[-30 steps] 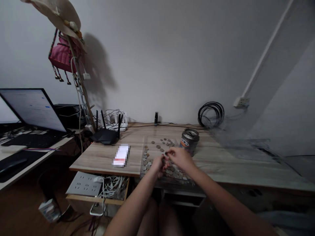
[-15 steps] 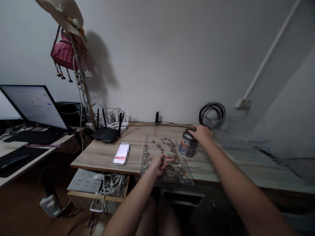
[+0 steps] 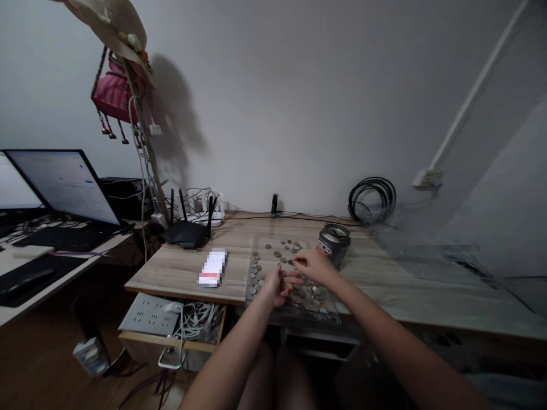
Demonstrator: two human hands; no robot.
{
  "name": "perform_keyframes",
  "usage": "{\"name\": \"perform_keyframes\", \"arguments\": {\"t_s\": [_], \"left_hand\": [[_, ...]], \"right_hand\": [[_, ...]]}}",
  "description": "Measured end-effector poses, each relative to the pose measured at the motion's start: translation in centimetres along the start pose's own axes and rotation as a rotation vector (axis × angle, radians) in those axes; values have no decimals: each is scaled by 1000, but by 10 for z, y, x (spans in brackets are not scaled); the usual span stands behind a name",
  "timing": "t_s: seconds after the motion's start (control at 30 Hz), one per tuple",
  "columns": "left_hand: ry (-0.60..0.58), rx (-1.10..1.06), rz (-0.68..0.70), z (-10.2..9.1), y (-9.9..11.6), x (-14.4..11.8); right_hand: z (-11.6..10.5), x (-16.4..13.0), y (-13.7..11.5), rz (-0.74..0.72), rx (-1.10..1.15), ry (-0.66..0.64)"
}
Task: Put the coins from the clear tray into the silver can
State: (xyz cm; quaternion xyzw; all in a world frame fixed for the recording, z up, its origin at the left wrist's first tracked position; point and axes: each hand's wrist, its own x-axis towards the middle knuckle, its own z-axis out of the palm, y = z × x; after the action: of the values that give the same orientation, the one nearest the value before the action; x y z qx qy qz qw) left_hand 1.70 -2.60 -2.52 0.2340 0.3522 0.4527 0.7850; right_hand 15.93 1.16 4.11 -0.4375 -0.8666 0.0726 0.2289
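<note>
Scattered coins (image 3: 301, 293) lie on a clear, shallow tray (image 3: 337, 319) at the desk's front edge. Over the tray, my left hand (image 3: 280, 287) is turned palm up with its fingers stretched loosely to the right; whether anything rests in the palm is unclear. My right hand (image 3: 314, 265) hovers just beyond those fingers, thumb and fingertips pinched on what looks like a small dark coin (image 3: 291, 262). Behind my right hand stands a round printed tin (image 3: 334, 242), upright, with an opening in its top. My right hand and wrist cover its lower part.
Left of the tray lies a phone (image 3: 212, 267) with a lit screen. A black router (image 3: 187, 232) stands behind it. Below, an open drawer (image 3: 192, 339) holds a power strip and cables. Coiled black cable (image 3: 372, 199) leans against the wall, and a small black object (image 3: 274, 205) stands at the back.
My right hand has left the tin's top and moved left and down to the coins beside my left hand. The tin's top now shows. My left hand stays about where it was.
</note>
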Motion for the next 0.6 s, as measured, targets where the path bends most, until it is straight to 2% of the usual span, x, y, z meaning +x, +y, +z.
{"name": "perform_keyframes", "arguments": {"t_s": [0.07, 0.13, 0.23, 0.3, 0.37, 0.47, 0.6], "left_hand": [[-12, 2, 0, 0, 1, -2], [1, 6, 10, 1, 1, -5], [26, 27, 24, 2, 1, -6], [37, 35, 36, 3, 0, -6], [37, 37, 36, 3, -1, -6], [38, 16, 32, 1, -1, -3], [49, -89, 18, -2, -2, 0]], "right_hand": [[-30, 9, 25, 172, -37, 200], [-59, 21, 55, 395, -123, 309], [-89, 39, 95, 643, -297, 140], [-95, 49, 111, 699, -352, 24], [-95, 57, 118, 707, -374, -15], [-90, 65, 120, 712, -402, -30], [-85, 67, 116, 686, -450, 25]]}}
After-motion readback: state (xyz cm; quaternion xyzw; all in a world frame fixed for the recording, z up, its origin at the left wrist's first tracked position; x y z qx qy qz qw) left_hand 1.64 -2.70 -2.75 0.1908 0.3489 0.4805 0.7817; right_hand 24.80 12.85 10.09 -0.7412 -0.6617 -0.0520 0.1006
